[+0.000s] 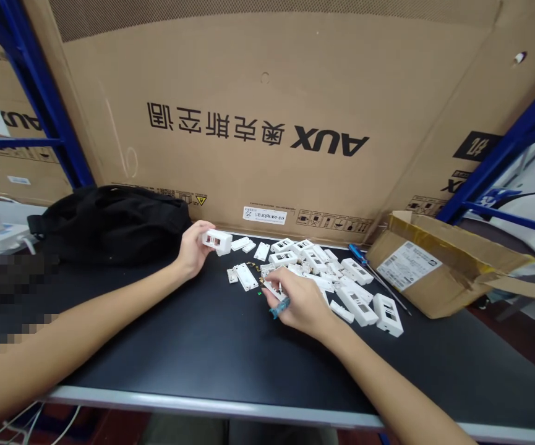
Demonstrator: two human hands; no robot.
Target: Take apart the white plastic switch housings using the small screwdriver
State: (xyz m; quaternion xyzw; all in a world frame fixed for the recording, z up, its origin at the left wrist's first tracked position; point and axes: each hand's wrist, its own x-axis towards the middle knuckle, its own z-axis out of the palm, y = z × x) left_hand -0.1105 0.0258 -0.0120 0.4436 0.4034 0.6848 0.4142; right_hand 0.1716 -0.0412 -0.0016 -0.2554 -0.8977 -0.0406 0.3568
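Observation:
My left hand (193, 250) is closed around the end of a white plastic housing (218, 241) with rectangular openings, raised above the black table (202, 346). My right hand (302, 301) is over the front of a pile of white plastic housings (316, 258), its fingers pinched on a flat white plastic piece (275, 289). A blue-green translucent thing (280, 308) shows at those fingers; its kind is unclear. Between the hands lie a white cover plate (247, 277) and several tiny brass-coloured parts (254, 267). The right palm hides part of the pile.
A long screwdriver (358, 253) with a blue handle lies right of the pile, beside an open cardboard box (434, 266). A black cloth bag (114, 225) lies at the left. A large printed carton (258, 179) stands behind, between blue rack posts (47, 105).

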